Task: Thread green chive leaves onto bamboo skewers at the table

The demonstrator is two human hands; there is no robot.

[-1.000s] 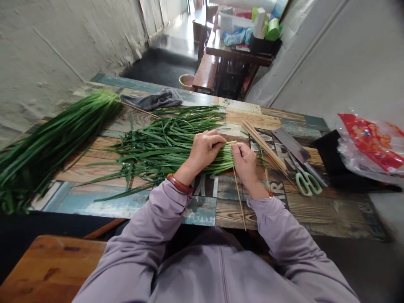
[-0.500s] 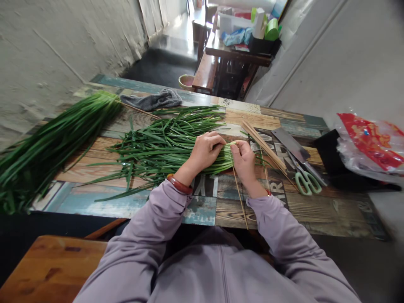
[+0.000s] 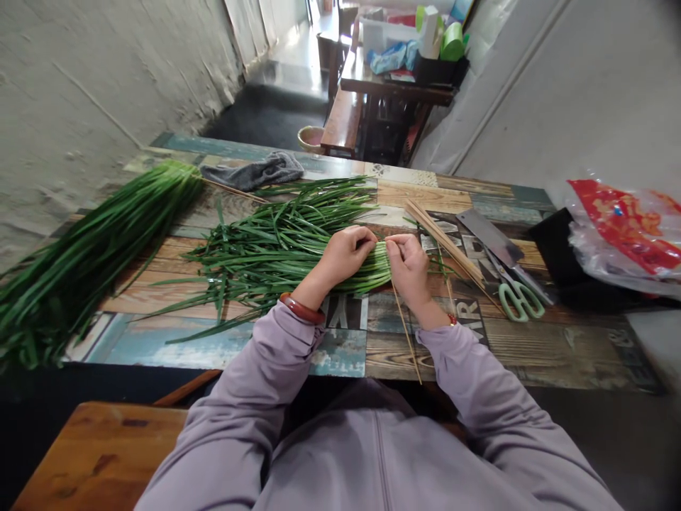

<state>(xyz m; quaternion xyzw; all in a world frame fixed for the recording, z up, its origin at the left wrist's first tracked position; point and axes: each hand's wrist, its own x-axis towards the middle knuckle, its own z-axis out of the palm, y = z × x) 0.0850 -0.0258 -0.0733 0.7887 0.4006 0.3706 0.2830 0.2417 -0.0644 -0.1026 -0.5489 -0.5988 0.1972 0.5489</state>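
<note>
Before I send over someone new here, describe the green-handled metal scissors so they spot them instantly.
On the long, multicoloured plank-patterned table, look right of the bare right hand. Beside the broad, rectangular metal cleaver lie the scissors, set apart by two pale green loop handles.

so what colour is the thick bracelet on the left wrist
Reddish brown; the thick bracelet shows best in the head view.
</note>
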